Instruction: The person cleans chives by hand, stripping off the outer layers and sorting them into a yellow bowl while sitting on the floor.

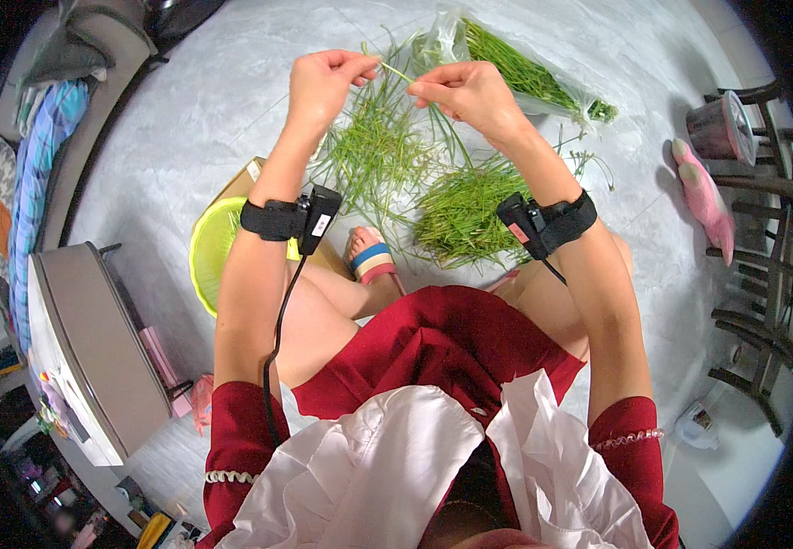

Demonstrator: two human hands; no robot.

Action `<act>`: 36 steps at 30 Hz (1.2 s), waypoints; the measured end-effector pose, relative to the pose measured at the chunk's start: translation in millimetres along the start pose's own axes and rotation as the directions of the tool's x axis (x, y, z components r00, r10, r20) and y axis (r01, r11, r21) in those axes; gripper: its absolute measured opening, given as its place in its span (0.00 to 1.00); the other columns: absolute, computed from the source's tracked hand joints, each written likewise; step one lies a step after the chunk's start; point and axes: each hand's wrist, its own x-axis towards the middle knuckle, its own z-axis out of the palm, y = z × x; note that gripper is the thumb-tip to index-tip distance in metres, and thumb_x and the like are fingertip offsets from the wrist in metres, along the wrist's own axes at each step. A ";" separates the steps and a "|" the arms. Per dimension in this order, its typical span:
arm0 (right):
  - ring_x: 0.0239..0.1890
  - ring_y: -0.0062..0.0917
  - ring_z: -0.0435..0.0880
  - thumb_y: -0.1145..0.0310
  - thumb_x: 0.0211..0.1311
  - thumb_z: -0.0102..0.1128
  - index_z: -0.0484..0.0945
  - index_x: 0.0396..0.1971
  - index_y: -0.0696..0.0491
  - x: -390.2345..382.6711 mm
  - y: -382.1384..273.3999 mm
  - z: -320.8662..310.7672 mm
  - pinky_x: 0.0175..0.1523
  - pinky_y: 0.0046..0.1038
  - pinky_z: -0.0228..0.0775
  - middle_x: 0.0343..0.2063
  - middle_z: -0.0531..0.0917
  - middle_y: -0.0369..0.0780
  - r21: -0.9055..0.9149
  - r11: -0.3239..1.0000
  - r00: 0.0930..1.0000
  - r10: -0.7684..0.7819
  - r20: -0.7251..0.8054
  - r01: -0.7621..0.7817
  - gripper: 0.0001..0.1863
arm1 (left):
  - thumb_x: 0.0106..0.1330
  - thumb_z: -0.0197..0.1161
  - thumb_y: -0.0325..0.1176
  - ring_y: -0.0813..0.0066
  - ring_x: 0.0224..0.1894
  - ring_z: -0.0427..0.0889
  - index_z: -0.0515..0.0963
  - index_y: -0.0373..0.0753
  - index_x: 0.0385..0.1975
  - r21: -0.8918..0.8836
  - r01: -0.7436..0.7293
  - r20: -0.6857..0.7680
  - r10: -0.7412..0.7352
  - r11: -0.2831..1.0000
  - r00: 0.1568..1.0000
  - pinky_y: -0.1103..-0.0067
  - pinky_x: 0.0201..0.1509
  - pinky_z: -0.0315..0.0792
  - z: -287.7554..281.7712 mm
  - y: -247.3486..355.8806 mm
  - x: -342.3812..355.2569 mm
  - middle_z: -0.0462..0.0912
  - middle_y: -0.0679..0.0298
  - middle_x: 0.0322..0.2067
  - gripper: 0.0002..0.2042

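Your left hand (pixel 323 82) is closed, thumb and fingertips pinched on one end of a thin green stalk (pixel 396 71), and your right hand (pixel 471 91) is closed the same way on its other end, so the stalk hangs in the air between them, above the loose scatter of greens (pixel 373 151) on the pale floor (pixel 195 101). Take that scatter as your landmark: just beside it, towards your right knee, lies a denser heap of greens (pixel 465 212); beyond it, past your right hand, a clear plastic bag (pixel 529 73) holds a further bundle; on its near left side sits a yellow-green basket (pixel 206 256) on a piece of cardboard, partly hidden by your left forearm; your sandalled foot (pixel 371 256) rests at its near edge. The stalk looks slender, so a hard pull from both ends would likely snap it in the wrong place, or it may slip from your pinch and drop into the scatter, where it would be hard to tell from the others. The cable from your left wrist strap (pixel 273 220) hangs slack and could catch on your knee
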 end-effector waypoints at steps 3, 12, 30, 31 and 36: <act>0.14 0.09 0.62 0.68 0.50 0.59 0.80 0.27 0.57 -1.7 -2.8 0.2 0.18 0.14 0.53 0.18 0.78 0.33 0.056 0.997 0.998 0.047 0.030 -0.049 0.08 | 0.54 0.60 0.37 0.85 0.26 0.73 0.78 0.34 0.28 -0.015 -0.036 -0.122 0.034 0.999 0.992 0.88 0.28 0.65 -13.0 -9.3 7.5 0.80 0.67 0.23 0.11; 0.15 0.09 0.60 0.66 0.53 0.57 0.79 0.31 0.58 -4.2 -4.1 -6.3 0.19 0.13 0.52 0.21 0.78 0.33 0.173 0.981 0.994 0.080 0.080 -0.093 0.11 | 0.48 0.64 0.35 0.81 0.19 0.76 0.79 0.33 0.22 0.386 0.125 -0.174 -0.061 0.914 0.983 0.86 0.25 0.68 -14.2 -12.5 5.4 0.80 0.62 0.19 0.10; 0.14 0.10 0.67 0.65 0.48 0.61 0.79 0.23 0.59 0.4 -0.2 7.7 0.18 0.15 0.59 0.18 0.80 0.35 0.137 0.990 0.997 -0.031 0.068 0.022 0.11 | 0.50 0.64 0.33 0.85 0.25 0.71 0.80 0.34 0.26 -0.223 0.003 0.041 0.006 0.975 0.999 0.88 0.29 0.62 16.5 8.1 -14.7 0.78 0.67 0.23 0.09; 0.14 0.11 0.68 0.64 0.48 0.61 0.78 0.23 0.59 -0.4 -0.6 8.2 0.18 0.16 0.60 0.18 0.80 0.35 0.131 0.989 0.997 -0.070 0.036 0.065 0.11 | 0.51 0.62 0.34 0.88 0.23 0.68 0.80 0.36 0.26 -0.162 -0.014 0.027 0.019 0.987 0.999 0.89 0.24 0.58 18.0 10.0 -16.1 0.77 0.70 0.20 0.08; 0.13 0.11 0.69 0.64 0.47 0.62 0.78 0.23 0.59 2.1 1.5 2.2 0.18 0.15 0.60 0.18 0.81 0.36 0.074 0.996 0.997 -0.061 0.052 0.057 0.11 | 0.53 0.60 0.33 0.85 0.24 0.72 0.80 0.35 0.26 -0.069 -0.074 0.102 0.081 0.995 0.991 0.88 0.28 0.64 12.8 9.6 -11.0 0.78 0.68 0.21 0.08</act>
